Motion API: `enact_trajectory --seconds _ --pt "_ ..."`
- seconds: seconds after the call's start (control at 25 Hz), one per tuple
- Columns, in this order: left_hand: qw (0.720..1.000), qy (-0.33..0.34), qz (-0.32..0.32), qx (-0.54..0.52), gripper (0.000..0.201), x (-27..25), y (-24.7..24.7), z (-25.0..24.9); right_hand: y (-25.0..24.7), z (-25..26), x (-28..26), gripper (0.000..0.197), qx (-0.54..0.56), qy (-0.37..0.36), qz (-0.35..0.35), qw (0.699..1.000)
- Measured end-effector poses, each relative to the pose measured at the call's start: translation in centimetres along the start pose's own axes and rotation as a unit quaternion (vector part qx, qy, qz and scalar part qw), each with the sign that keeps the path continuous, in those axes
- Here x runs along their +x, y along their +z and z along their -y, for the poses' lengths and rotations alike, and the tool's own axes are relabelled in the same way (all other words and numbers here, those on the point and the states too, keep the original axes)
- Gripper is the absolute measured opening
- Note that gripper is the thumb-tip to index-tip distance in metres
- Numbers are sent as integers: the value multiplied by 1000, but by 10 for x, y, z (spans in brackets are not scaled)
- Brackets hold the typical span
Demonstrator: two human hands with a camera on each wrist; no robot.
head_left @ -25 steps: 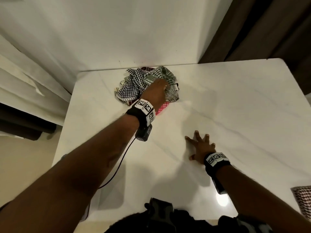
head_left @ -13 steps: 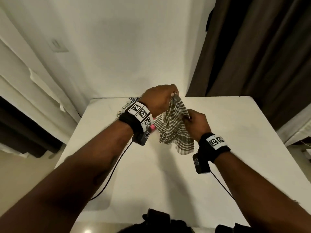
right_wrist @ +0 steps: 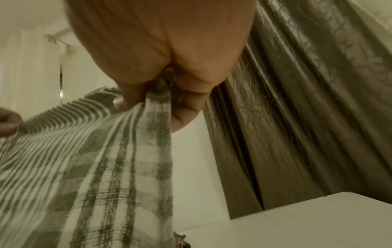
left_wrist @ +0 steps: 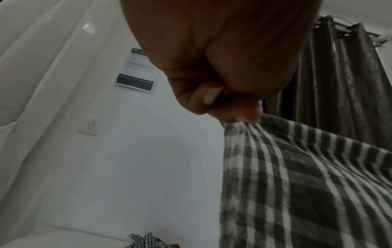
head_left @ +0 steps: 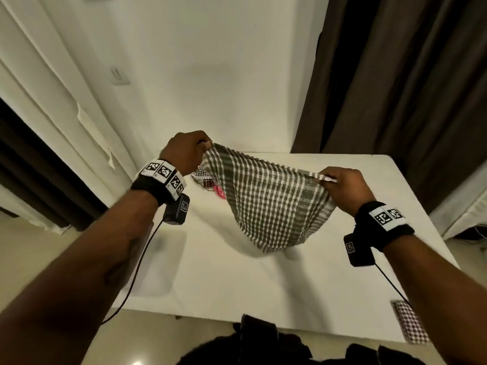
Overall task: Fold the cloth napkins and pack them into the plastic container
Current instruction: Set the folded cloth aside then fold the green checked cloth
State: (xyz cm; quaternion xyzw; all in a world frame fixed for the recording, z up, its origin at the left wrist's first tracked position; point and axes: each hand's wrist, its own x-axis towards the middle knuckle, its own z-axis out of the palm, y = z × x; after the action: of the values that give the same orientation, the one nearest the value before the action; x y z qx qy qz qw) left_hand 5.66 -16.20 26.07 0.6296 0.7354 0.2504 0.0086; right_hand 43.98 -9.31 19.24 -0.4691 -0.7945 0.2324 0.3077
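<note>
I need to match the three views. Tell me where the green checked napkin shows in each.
Head: green checked napkin centre, stretched between both hands above the table.
Left wrist: lower right, below the left hand.
Right wrist: lower left, below the right hand.
Shared landmark: dark curtain.

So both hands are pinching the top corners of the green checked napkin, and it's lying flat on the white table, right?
Not quite. The left hand and right hand do pinch the top corners of the green checked napkin, but it hangs in the air above the white table, not flat on it. The head view shows this.
</note>
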Motion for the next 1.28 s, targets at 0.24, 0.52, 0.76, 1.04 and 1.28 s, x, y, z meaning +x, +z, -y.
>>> enact_trajectory --seconds 0.24,0.52,0.76,1.04,1.28 --pt "997 -69 25 -31 17 58 5 7 -13 21 82 16 -61 70 125 988" --pt "978 -20 -173 -111 18 79 -74 -14 -80 81 109 15 241 3 -35 970" --pt "961 45 -219 -163 14 -13 -89 -8 -77 86 42 10 275 -40 5 960" --pt "982 -47 32 -178 34 -188 6 31 17 -7 -99 8 169 65 167 969" --pt "949 -116 200 -213 20 -265 82 59 56 -64 -185 16 107 152 247 951"
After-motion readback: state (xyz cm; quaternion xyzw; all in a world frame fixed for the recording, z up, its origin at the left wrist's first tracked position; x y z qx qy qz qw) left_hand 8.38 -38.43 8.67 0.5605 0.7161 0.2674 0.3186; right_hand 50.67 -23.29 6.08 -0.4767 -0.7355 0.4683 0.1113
